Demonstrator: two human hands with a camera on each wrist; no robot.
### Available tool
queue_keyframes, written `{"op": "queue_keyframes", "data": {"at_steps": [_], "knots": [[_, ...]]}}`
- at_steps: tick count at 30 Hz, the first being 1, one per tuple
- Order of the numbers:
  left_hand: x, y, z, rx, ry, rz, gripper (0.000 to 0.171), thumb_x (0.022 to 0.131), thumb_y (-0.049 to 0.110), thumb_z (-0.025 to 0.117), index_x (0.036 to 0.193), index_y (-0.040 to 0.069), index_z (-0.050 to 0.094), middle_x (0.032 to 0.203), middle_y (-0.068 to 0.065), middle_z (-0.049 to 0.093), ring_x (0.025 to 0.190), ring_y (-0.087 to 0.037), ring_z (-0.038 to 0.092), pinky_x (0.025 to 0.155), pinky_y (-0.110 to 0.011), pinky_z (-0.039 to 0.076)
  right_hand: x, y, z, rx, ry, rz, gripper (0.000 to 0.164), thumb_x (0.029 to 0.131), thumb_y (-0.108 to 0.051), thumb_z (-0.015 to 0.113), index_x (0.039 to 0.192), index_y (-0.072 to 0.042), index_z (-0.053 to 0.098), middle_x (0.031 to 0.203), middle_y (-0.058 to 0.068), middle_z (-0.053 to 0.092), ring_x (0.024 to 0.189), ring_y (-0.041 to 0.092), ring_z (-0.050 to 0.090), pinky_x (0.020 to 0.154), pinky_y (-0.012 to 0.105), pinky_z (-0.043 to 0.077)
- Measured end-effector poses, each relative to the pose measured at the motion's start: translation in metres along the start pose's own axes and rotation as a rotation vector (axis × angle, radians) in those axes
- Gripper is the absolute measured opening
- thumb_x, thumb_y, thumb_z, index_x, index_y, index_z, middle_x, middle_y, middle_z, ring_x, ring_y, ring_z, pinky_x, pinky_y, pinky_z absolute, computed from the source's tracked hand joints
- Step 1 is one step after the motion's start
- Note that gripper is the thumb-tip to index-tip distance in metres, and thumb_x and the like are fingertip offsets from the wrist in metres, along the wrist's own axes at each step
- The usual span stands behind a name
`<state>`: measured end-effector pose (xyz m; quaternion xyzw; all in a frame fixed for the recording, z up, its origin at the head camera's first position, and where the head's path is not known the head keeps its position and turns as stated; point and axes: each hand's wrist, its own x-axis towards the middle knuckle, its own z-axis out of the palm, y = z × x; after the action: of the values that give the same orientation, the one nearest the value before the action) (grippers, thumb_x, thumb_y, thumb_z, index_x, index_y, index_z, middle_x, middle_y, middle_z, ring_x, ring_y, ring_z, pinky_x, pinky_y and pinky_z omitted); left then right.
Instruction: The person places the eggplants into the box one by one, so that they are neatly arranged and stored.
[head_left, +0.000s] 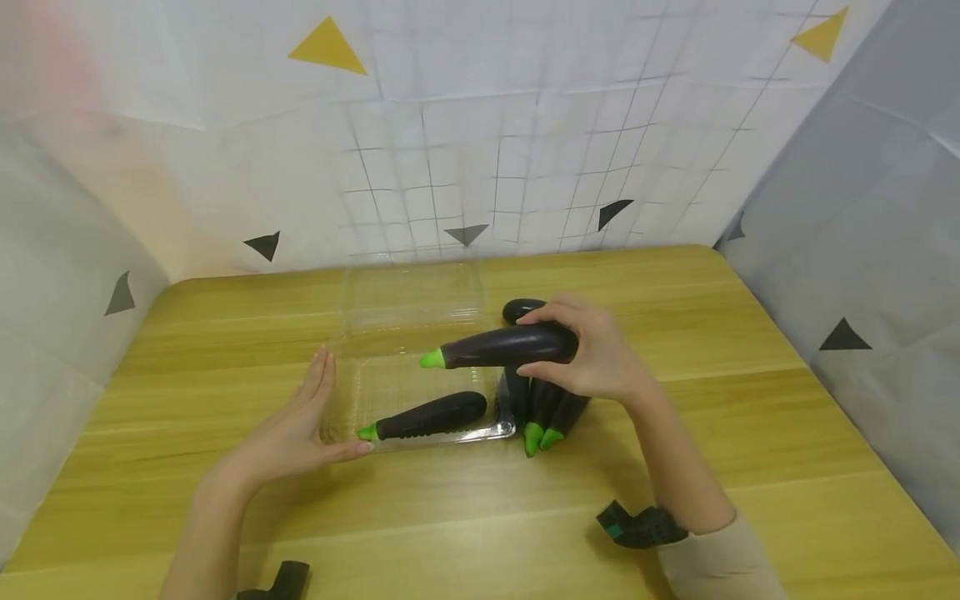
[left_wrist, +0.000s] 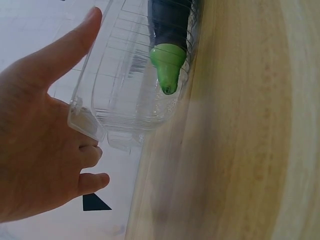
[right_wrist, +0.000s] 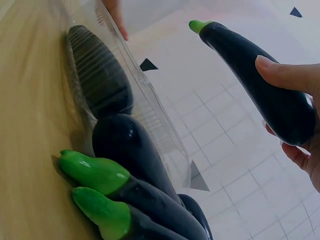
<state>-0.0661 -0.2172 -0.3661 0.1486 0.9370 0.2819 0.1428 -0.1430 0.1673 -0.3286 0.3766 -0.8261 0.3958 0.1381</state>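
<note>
My right hand grips an eggplant by its thick end, thumb on one side and fingers on the other. The green stem end points left, above the clear plastic clamshell box. Inside the box, along its front wall, lies another eggplant, its green tip showing through the plastic in the left wrist view. At the box's front left corner rests my left hand, fingers straight along the left side and thumb at the front rim.
Right of the box, several more eggplants lie bunched against its wall, partly hidden under my right hand in the head view. The hinged lid lies folded back toward the white wall sheet. Everything stands on a wooden table.
</note>
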Motion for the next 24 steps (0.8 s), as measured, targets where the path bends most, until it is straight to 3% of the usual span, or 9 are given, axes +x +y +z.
{"op": "queue_keyframes", "data": {"at_steps": [24], "knots": [[0.002, 0.0, -0.002, 0.016, 0.006, -0.002, 0.127, 0.077, 0.065, 0.067, 0.15, 0.005, -0.017, 0.154, -0.005, -0.029, 0.143, -0.041, -0.005, 0.109, -0.063, 0.016, 0.014, -0.009, 0.04, 0.045, -0.045, -0.038, 0.047, 0.067, -0.027, 0.089, 0.108, -0.017, 0.069, 0.095, -0.008, 0.058, 0.085, 0.009, 0.054, 0.073, 0.03, 0.048]]}}
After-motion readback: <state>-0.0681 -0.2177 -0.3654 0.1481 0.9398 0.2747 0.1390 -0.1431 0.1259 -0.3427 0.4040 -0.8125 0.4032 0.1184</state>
